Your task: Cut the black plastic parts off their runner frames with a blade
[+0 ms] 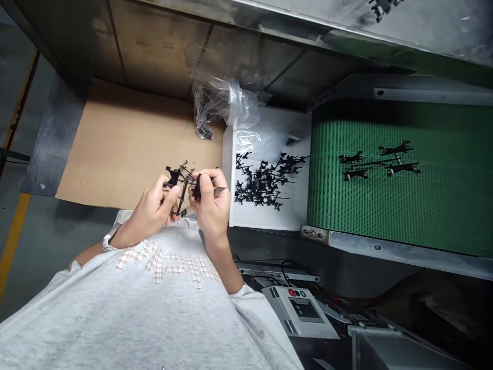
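My left hand is closed on a black plastic sprue, a thin frame with small parts on it, held over a cardboard box. My right hand is closed too, pinching one end of that sprue near a black part. A small metal-tipped tool sticks out from its fingers. Both hands are close together, just left of a white tray holding a pile of loose black plastic pieces.
A green conveyor belt on the right carries another black sprue. A clear plastic bag with black parts lies behind the tray. A white control box with red and green buttons sits lower right. Grey floor with a yellow line lies left.
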`<move>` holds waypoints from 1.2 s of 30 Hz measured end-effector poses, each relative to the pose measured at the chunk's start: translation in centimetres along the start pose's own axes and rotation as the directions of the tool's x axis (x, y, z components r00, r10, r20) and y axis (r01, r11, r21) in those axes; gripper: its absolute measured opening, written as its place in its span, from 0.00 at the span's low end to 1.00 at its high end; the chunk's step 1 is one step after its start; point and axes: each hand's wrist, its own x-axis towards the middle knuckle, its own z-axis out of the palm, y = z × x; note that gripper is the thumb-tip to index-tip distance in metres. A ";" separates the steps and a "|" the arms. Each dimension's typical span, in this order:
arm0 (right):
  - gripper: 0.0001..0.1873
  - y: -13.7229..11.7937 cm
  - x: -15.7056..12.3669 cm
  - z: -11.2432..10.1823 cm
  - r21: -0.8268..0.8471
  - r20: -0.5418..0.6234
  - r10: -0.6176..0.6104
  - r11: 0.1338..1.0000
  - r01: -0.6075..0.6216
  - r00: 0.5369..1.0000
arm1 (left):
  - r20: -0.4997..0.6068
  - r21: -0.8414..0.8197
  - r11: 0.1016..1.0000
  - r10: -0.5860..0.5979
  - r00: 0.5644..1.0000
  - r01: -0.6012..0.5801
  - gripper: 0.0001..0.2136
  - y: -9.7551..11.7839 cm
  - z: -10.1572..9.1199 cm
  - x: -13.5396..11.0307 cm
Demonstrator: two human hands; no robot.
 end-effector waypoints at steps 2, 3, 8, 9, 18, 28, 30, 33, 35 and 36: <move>0.17 0.0 -0.2 -0.1 0.013 0.008 -0.011 1.000 0.011 1.000 | 0.008 -0.059 0.998 -0.009 1.000 0.009 0.21 -0.2 0.1 0.1; 0.17 0.0 -0.2 -0.1 0.040 0.031 -0.005 0.999 0.004 0.999 | 0.012 -0.099 0.995 -0.022 1.000 0.023 0.22 -0.2 0.1 0.2; 0.19 -0.3 0.1 -0.4 0.178 0.217 0.093 0.975 -0.134 0.972 | 0.133 -0.293 0.943 -0.121 0.984 0.155 0.24 -0.3 0.5 0.8; 0.20 -0.3 0.2 -0.4 0.184 0.240 0.123 0.968 -0.170 0.963 | 0.153 -0.316 0.934 -0.124 0.980 0.168 0.24 -0.3 0.6 0.9; 0.17 -0.5 0.6 -0.8 0.194 -0.071 -0.024 0.980 0.037 0.997 | -0.303 -0.303 0.953 -0.087 0.949 -0.010 0.24 -1.4 -0.2 2.3; 0.13 2.1 0.5 0.1 -0.252 0.104 -0.036 0.966 0.061 0.994 | -0.178 -0.452 0.888 -0.182 0.967 0.084 0.26 -0.4 1.3 2.0; 0.15 2.4 0.5 0.1 -0.272 0.152 -0.017 0.961 0.058 0.988 | -0.158 -0.479 0.872 -0.199 0.967 0.101 0.26 -0.3 1.2 2.1; 0.19 2.9 0.5 0.0 -0.278 0.194 0.007 0.959 0.048 0.981 | -0.095 -0.484 0.865 -0.202 0.975 0.132 0.26 -0.1 1.0 2.2; 0.20 3.3 0.5 -0.2 -0.279 0.202 0.013 0.959 0.045 0.979 | -0.069 -0.481 0.866 -0.196 0.978 0.139 0.26 -0.1 1.1 2.4; 0.21 3.4 0.5 -0.3 -0.282 0.205 0.014 0.958 0.045 0.979 | -0.064 -0.482 0.864 -0.198 0.978 0.144 0.26 -0.2 1.1 2.4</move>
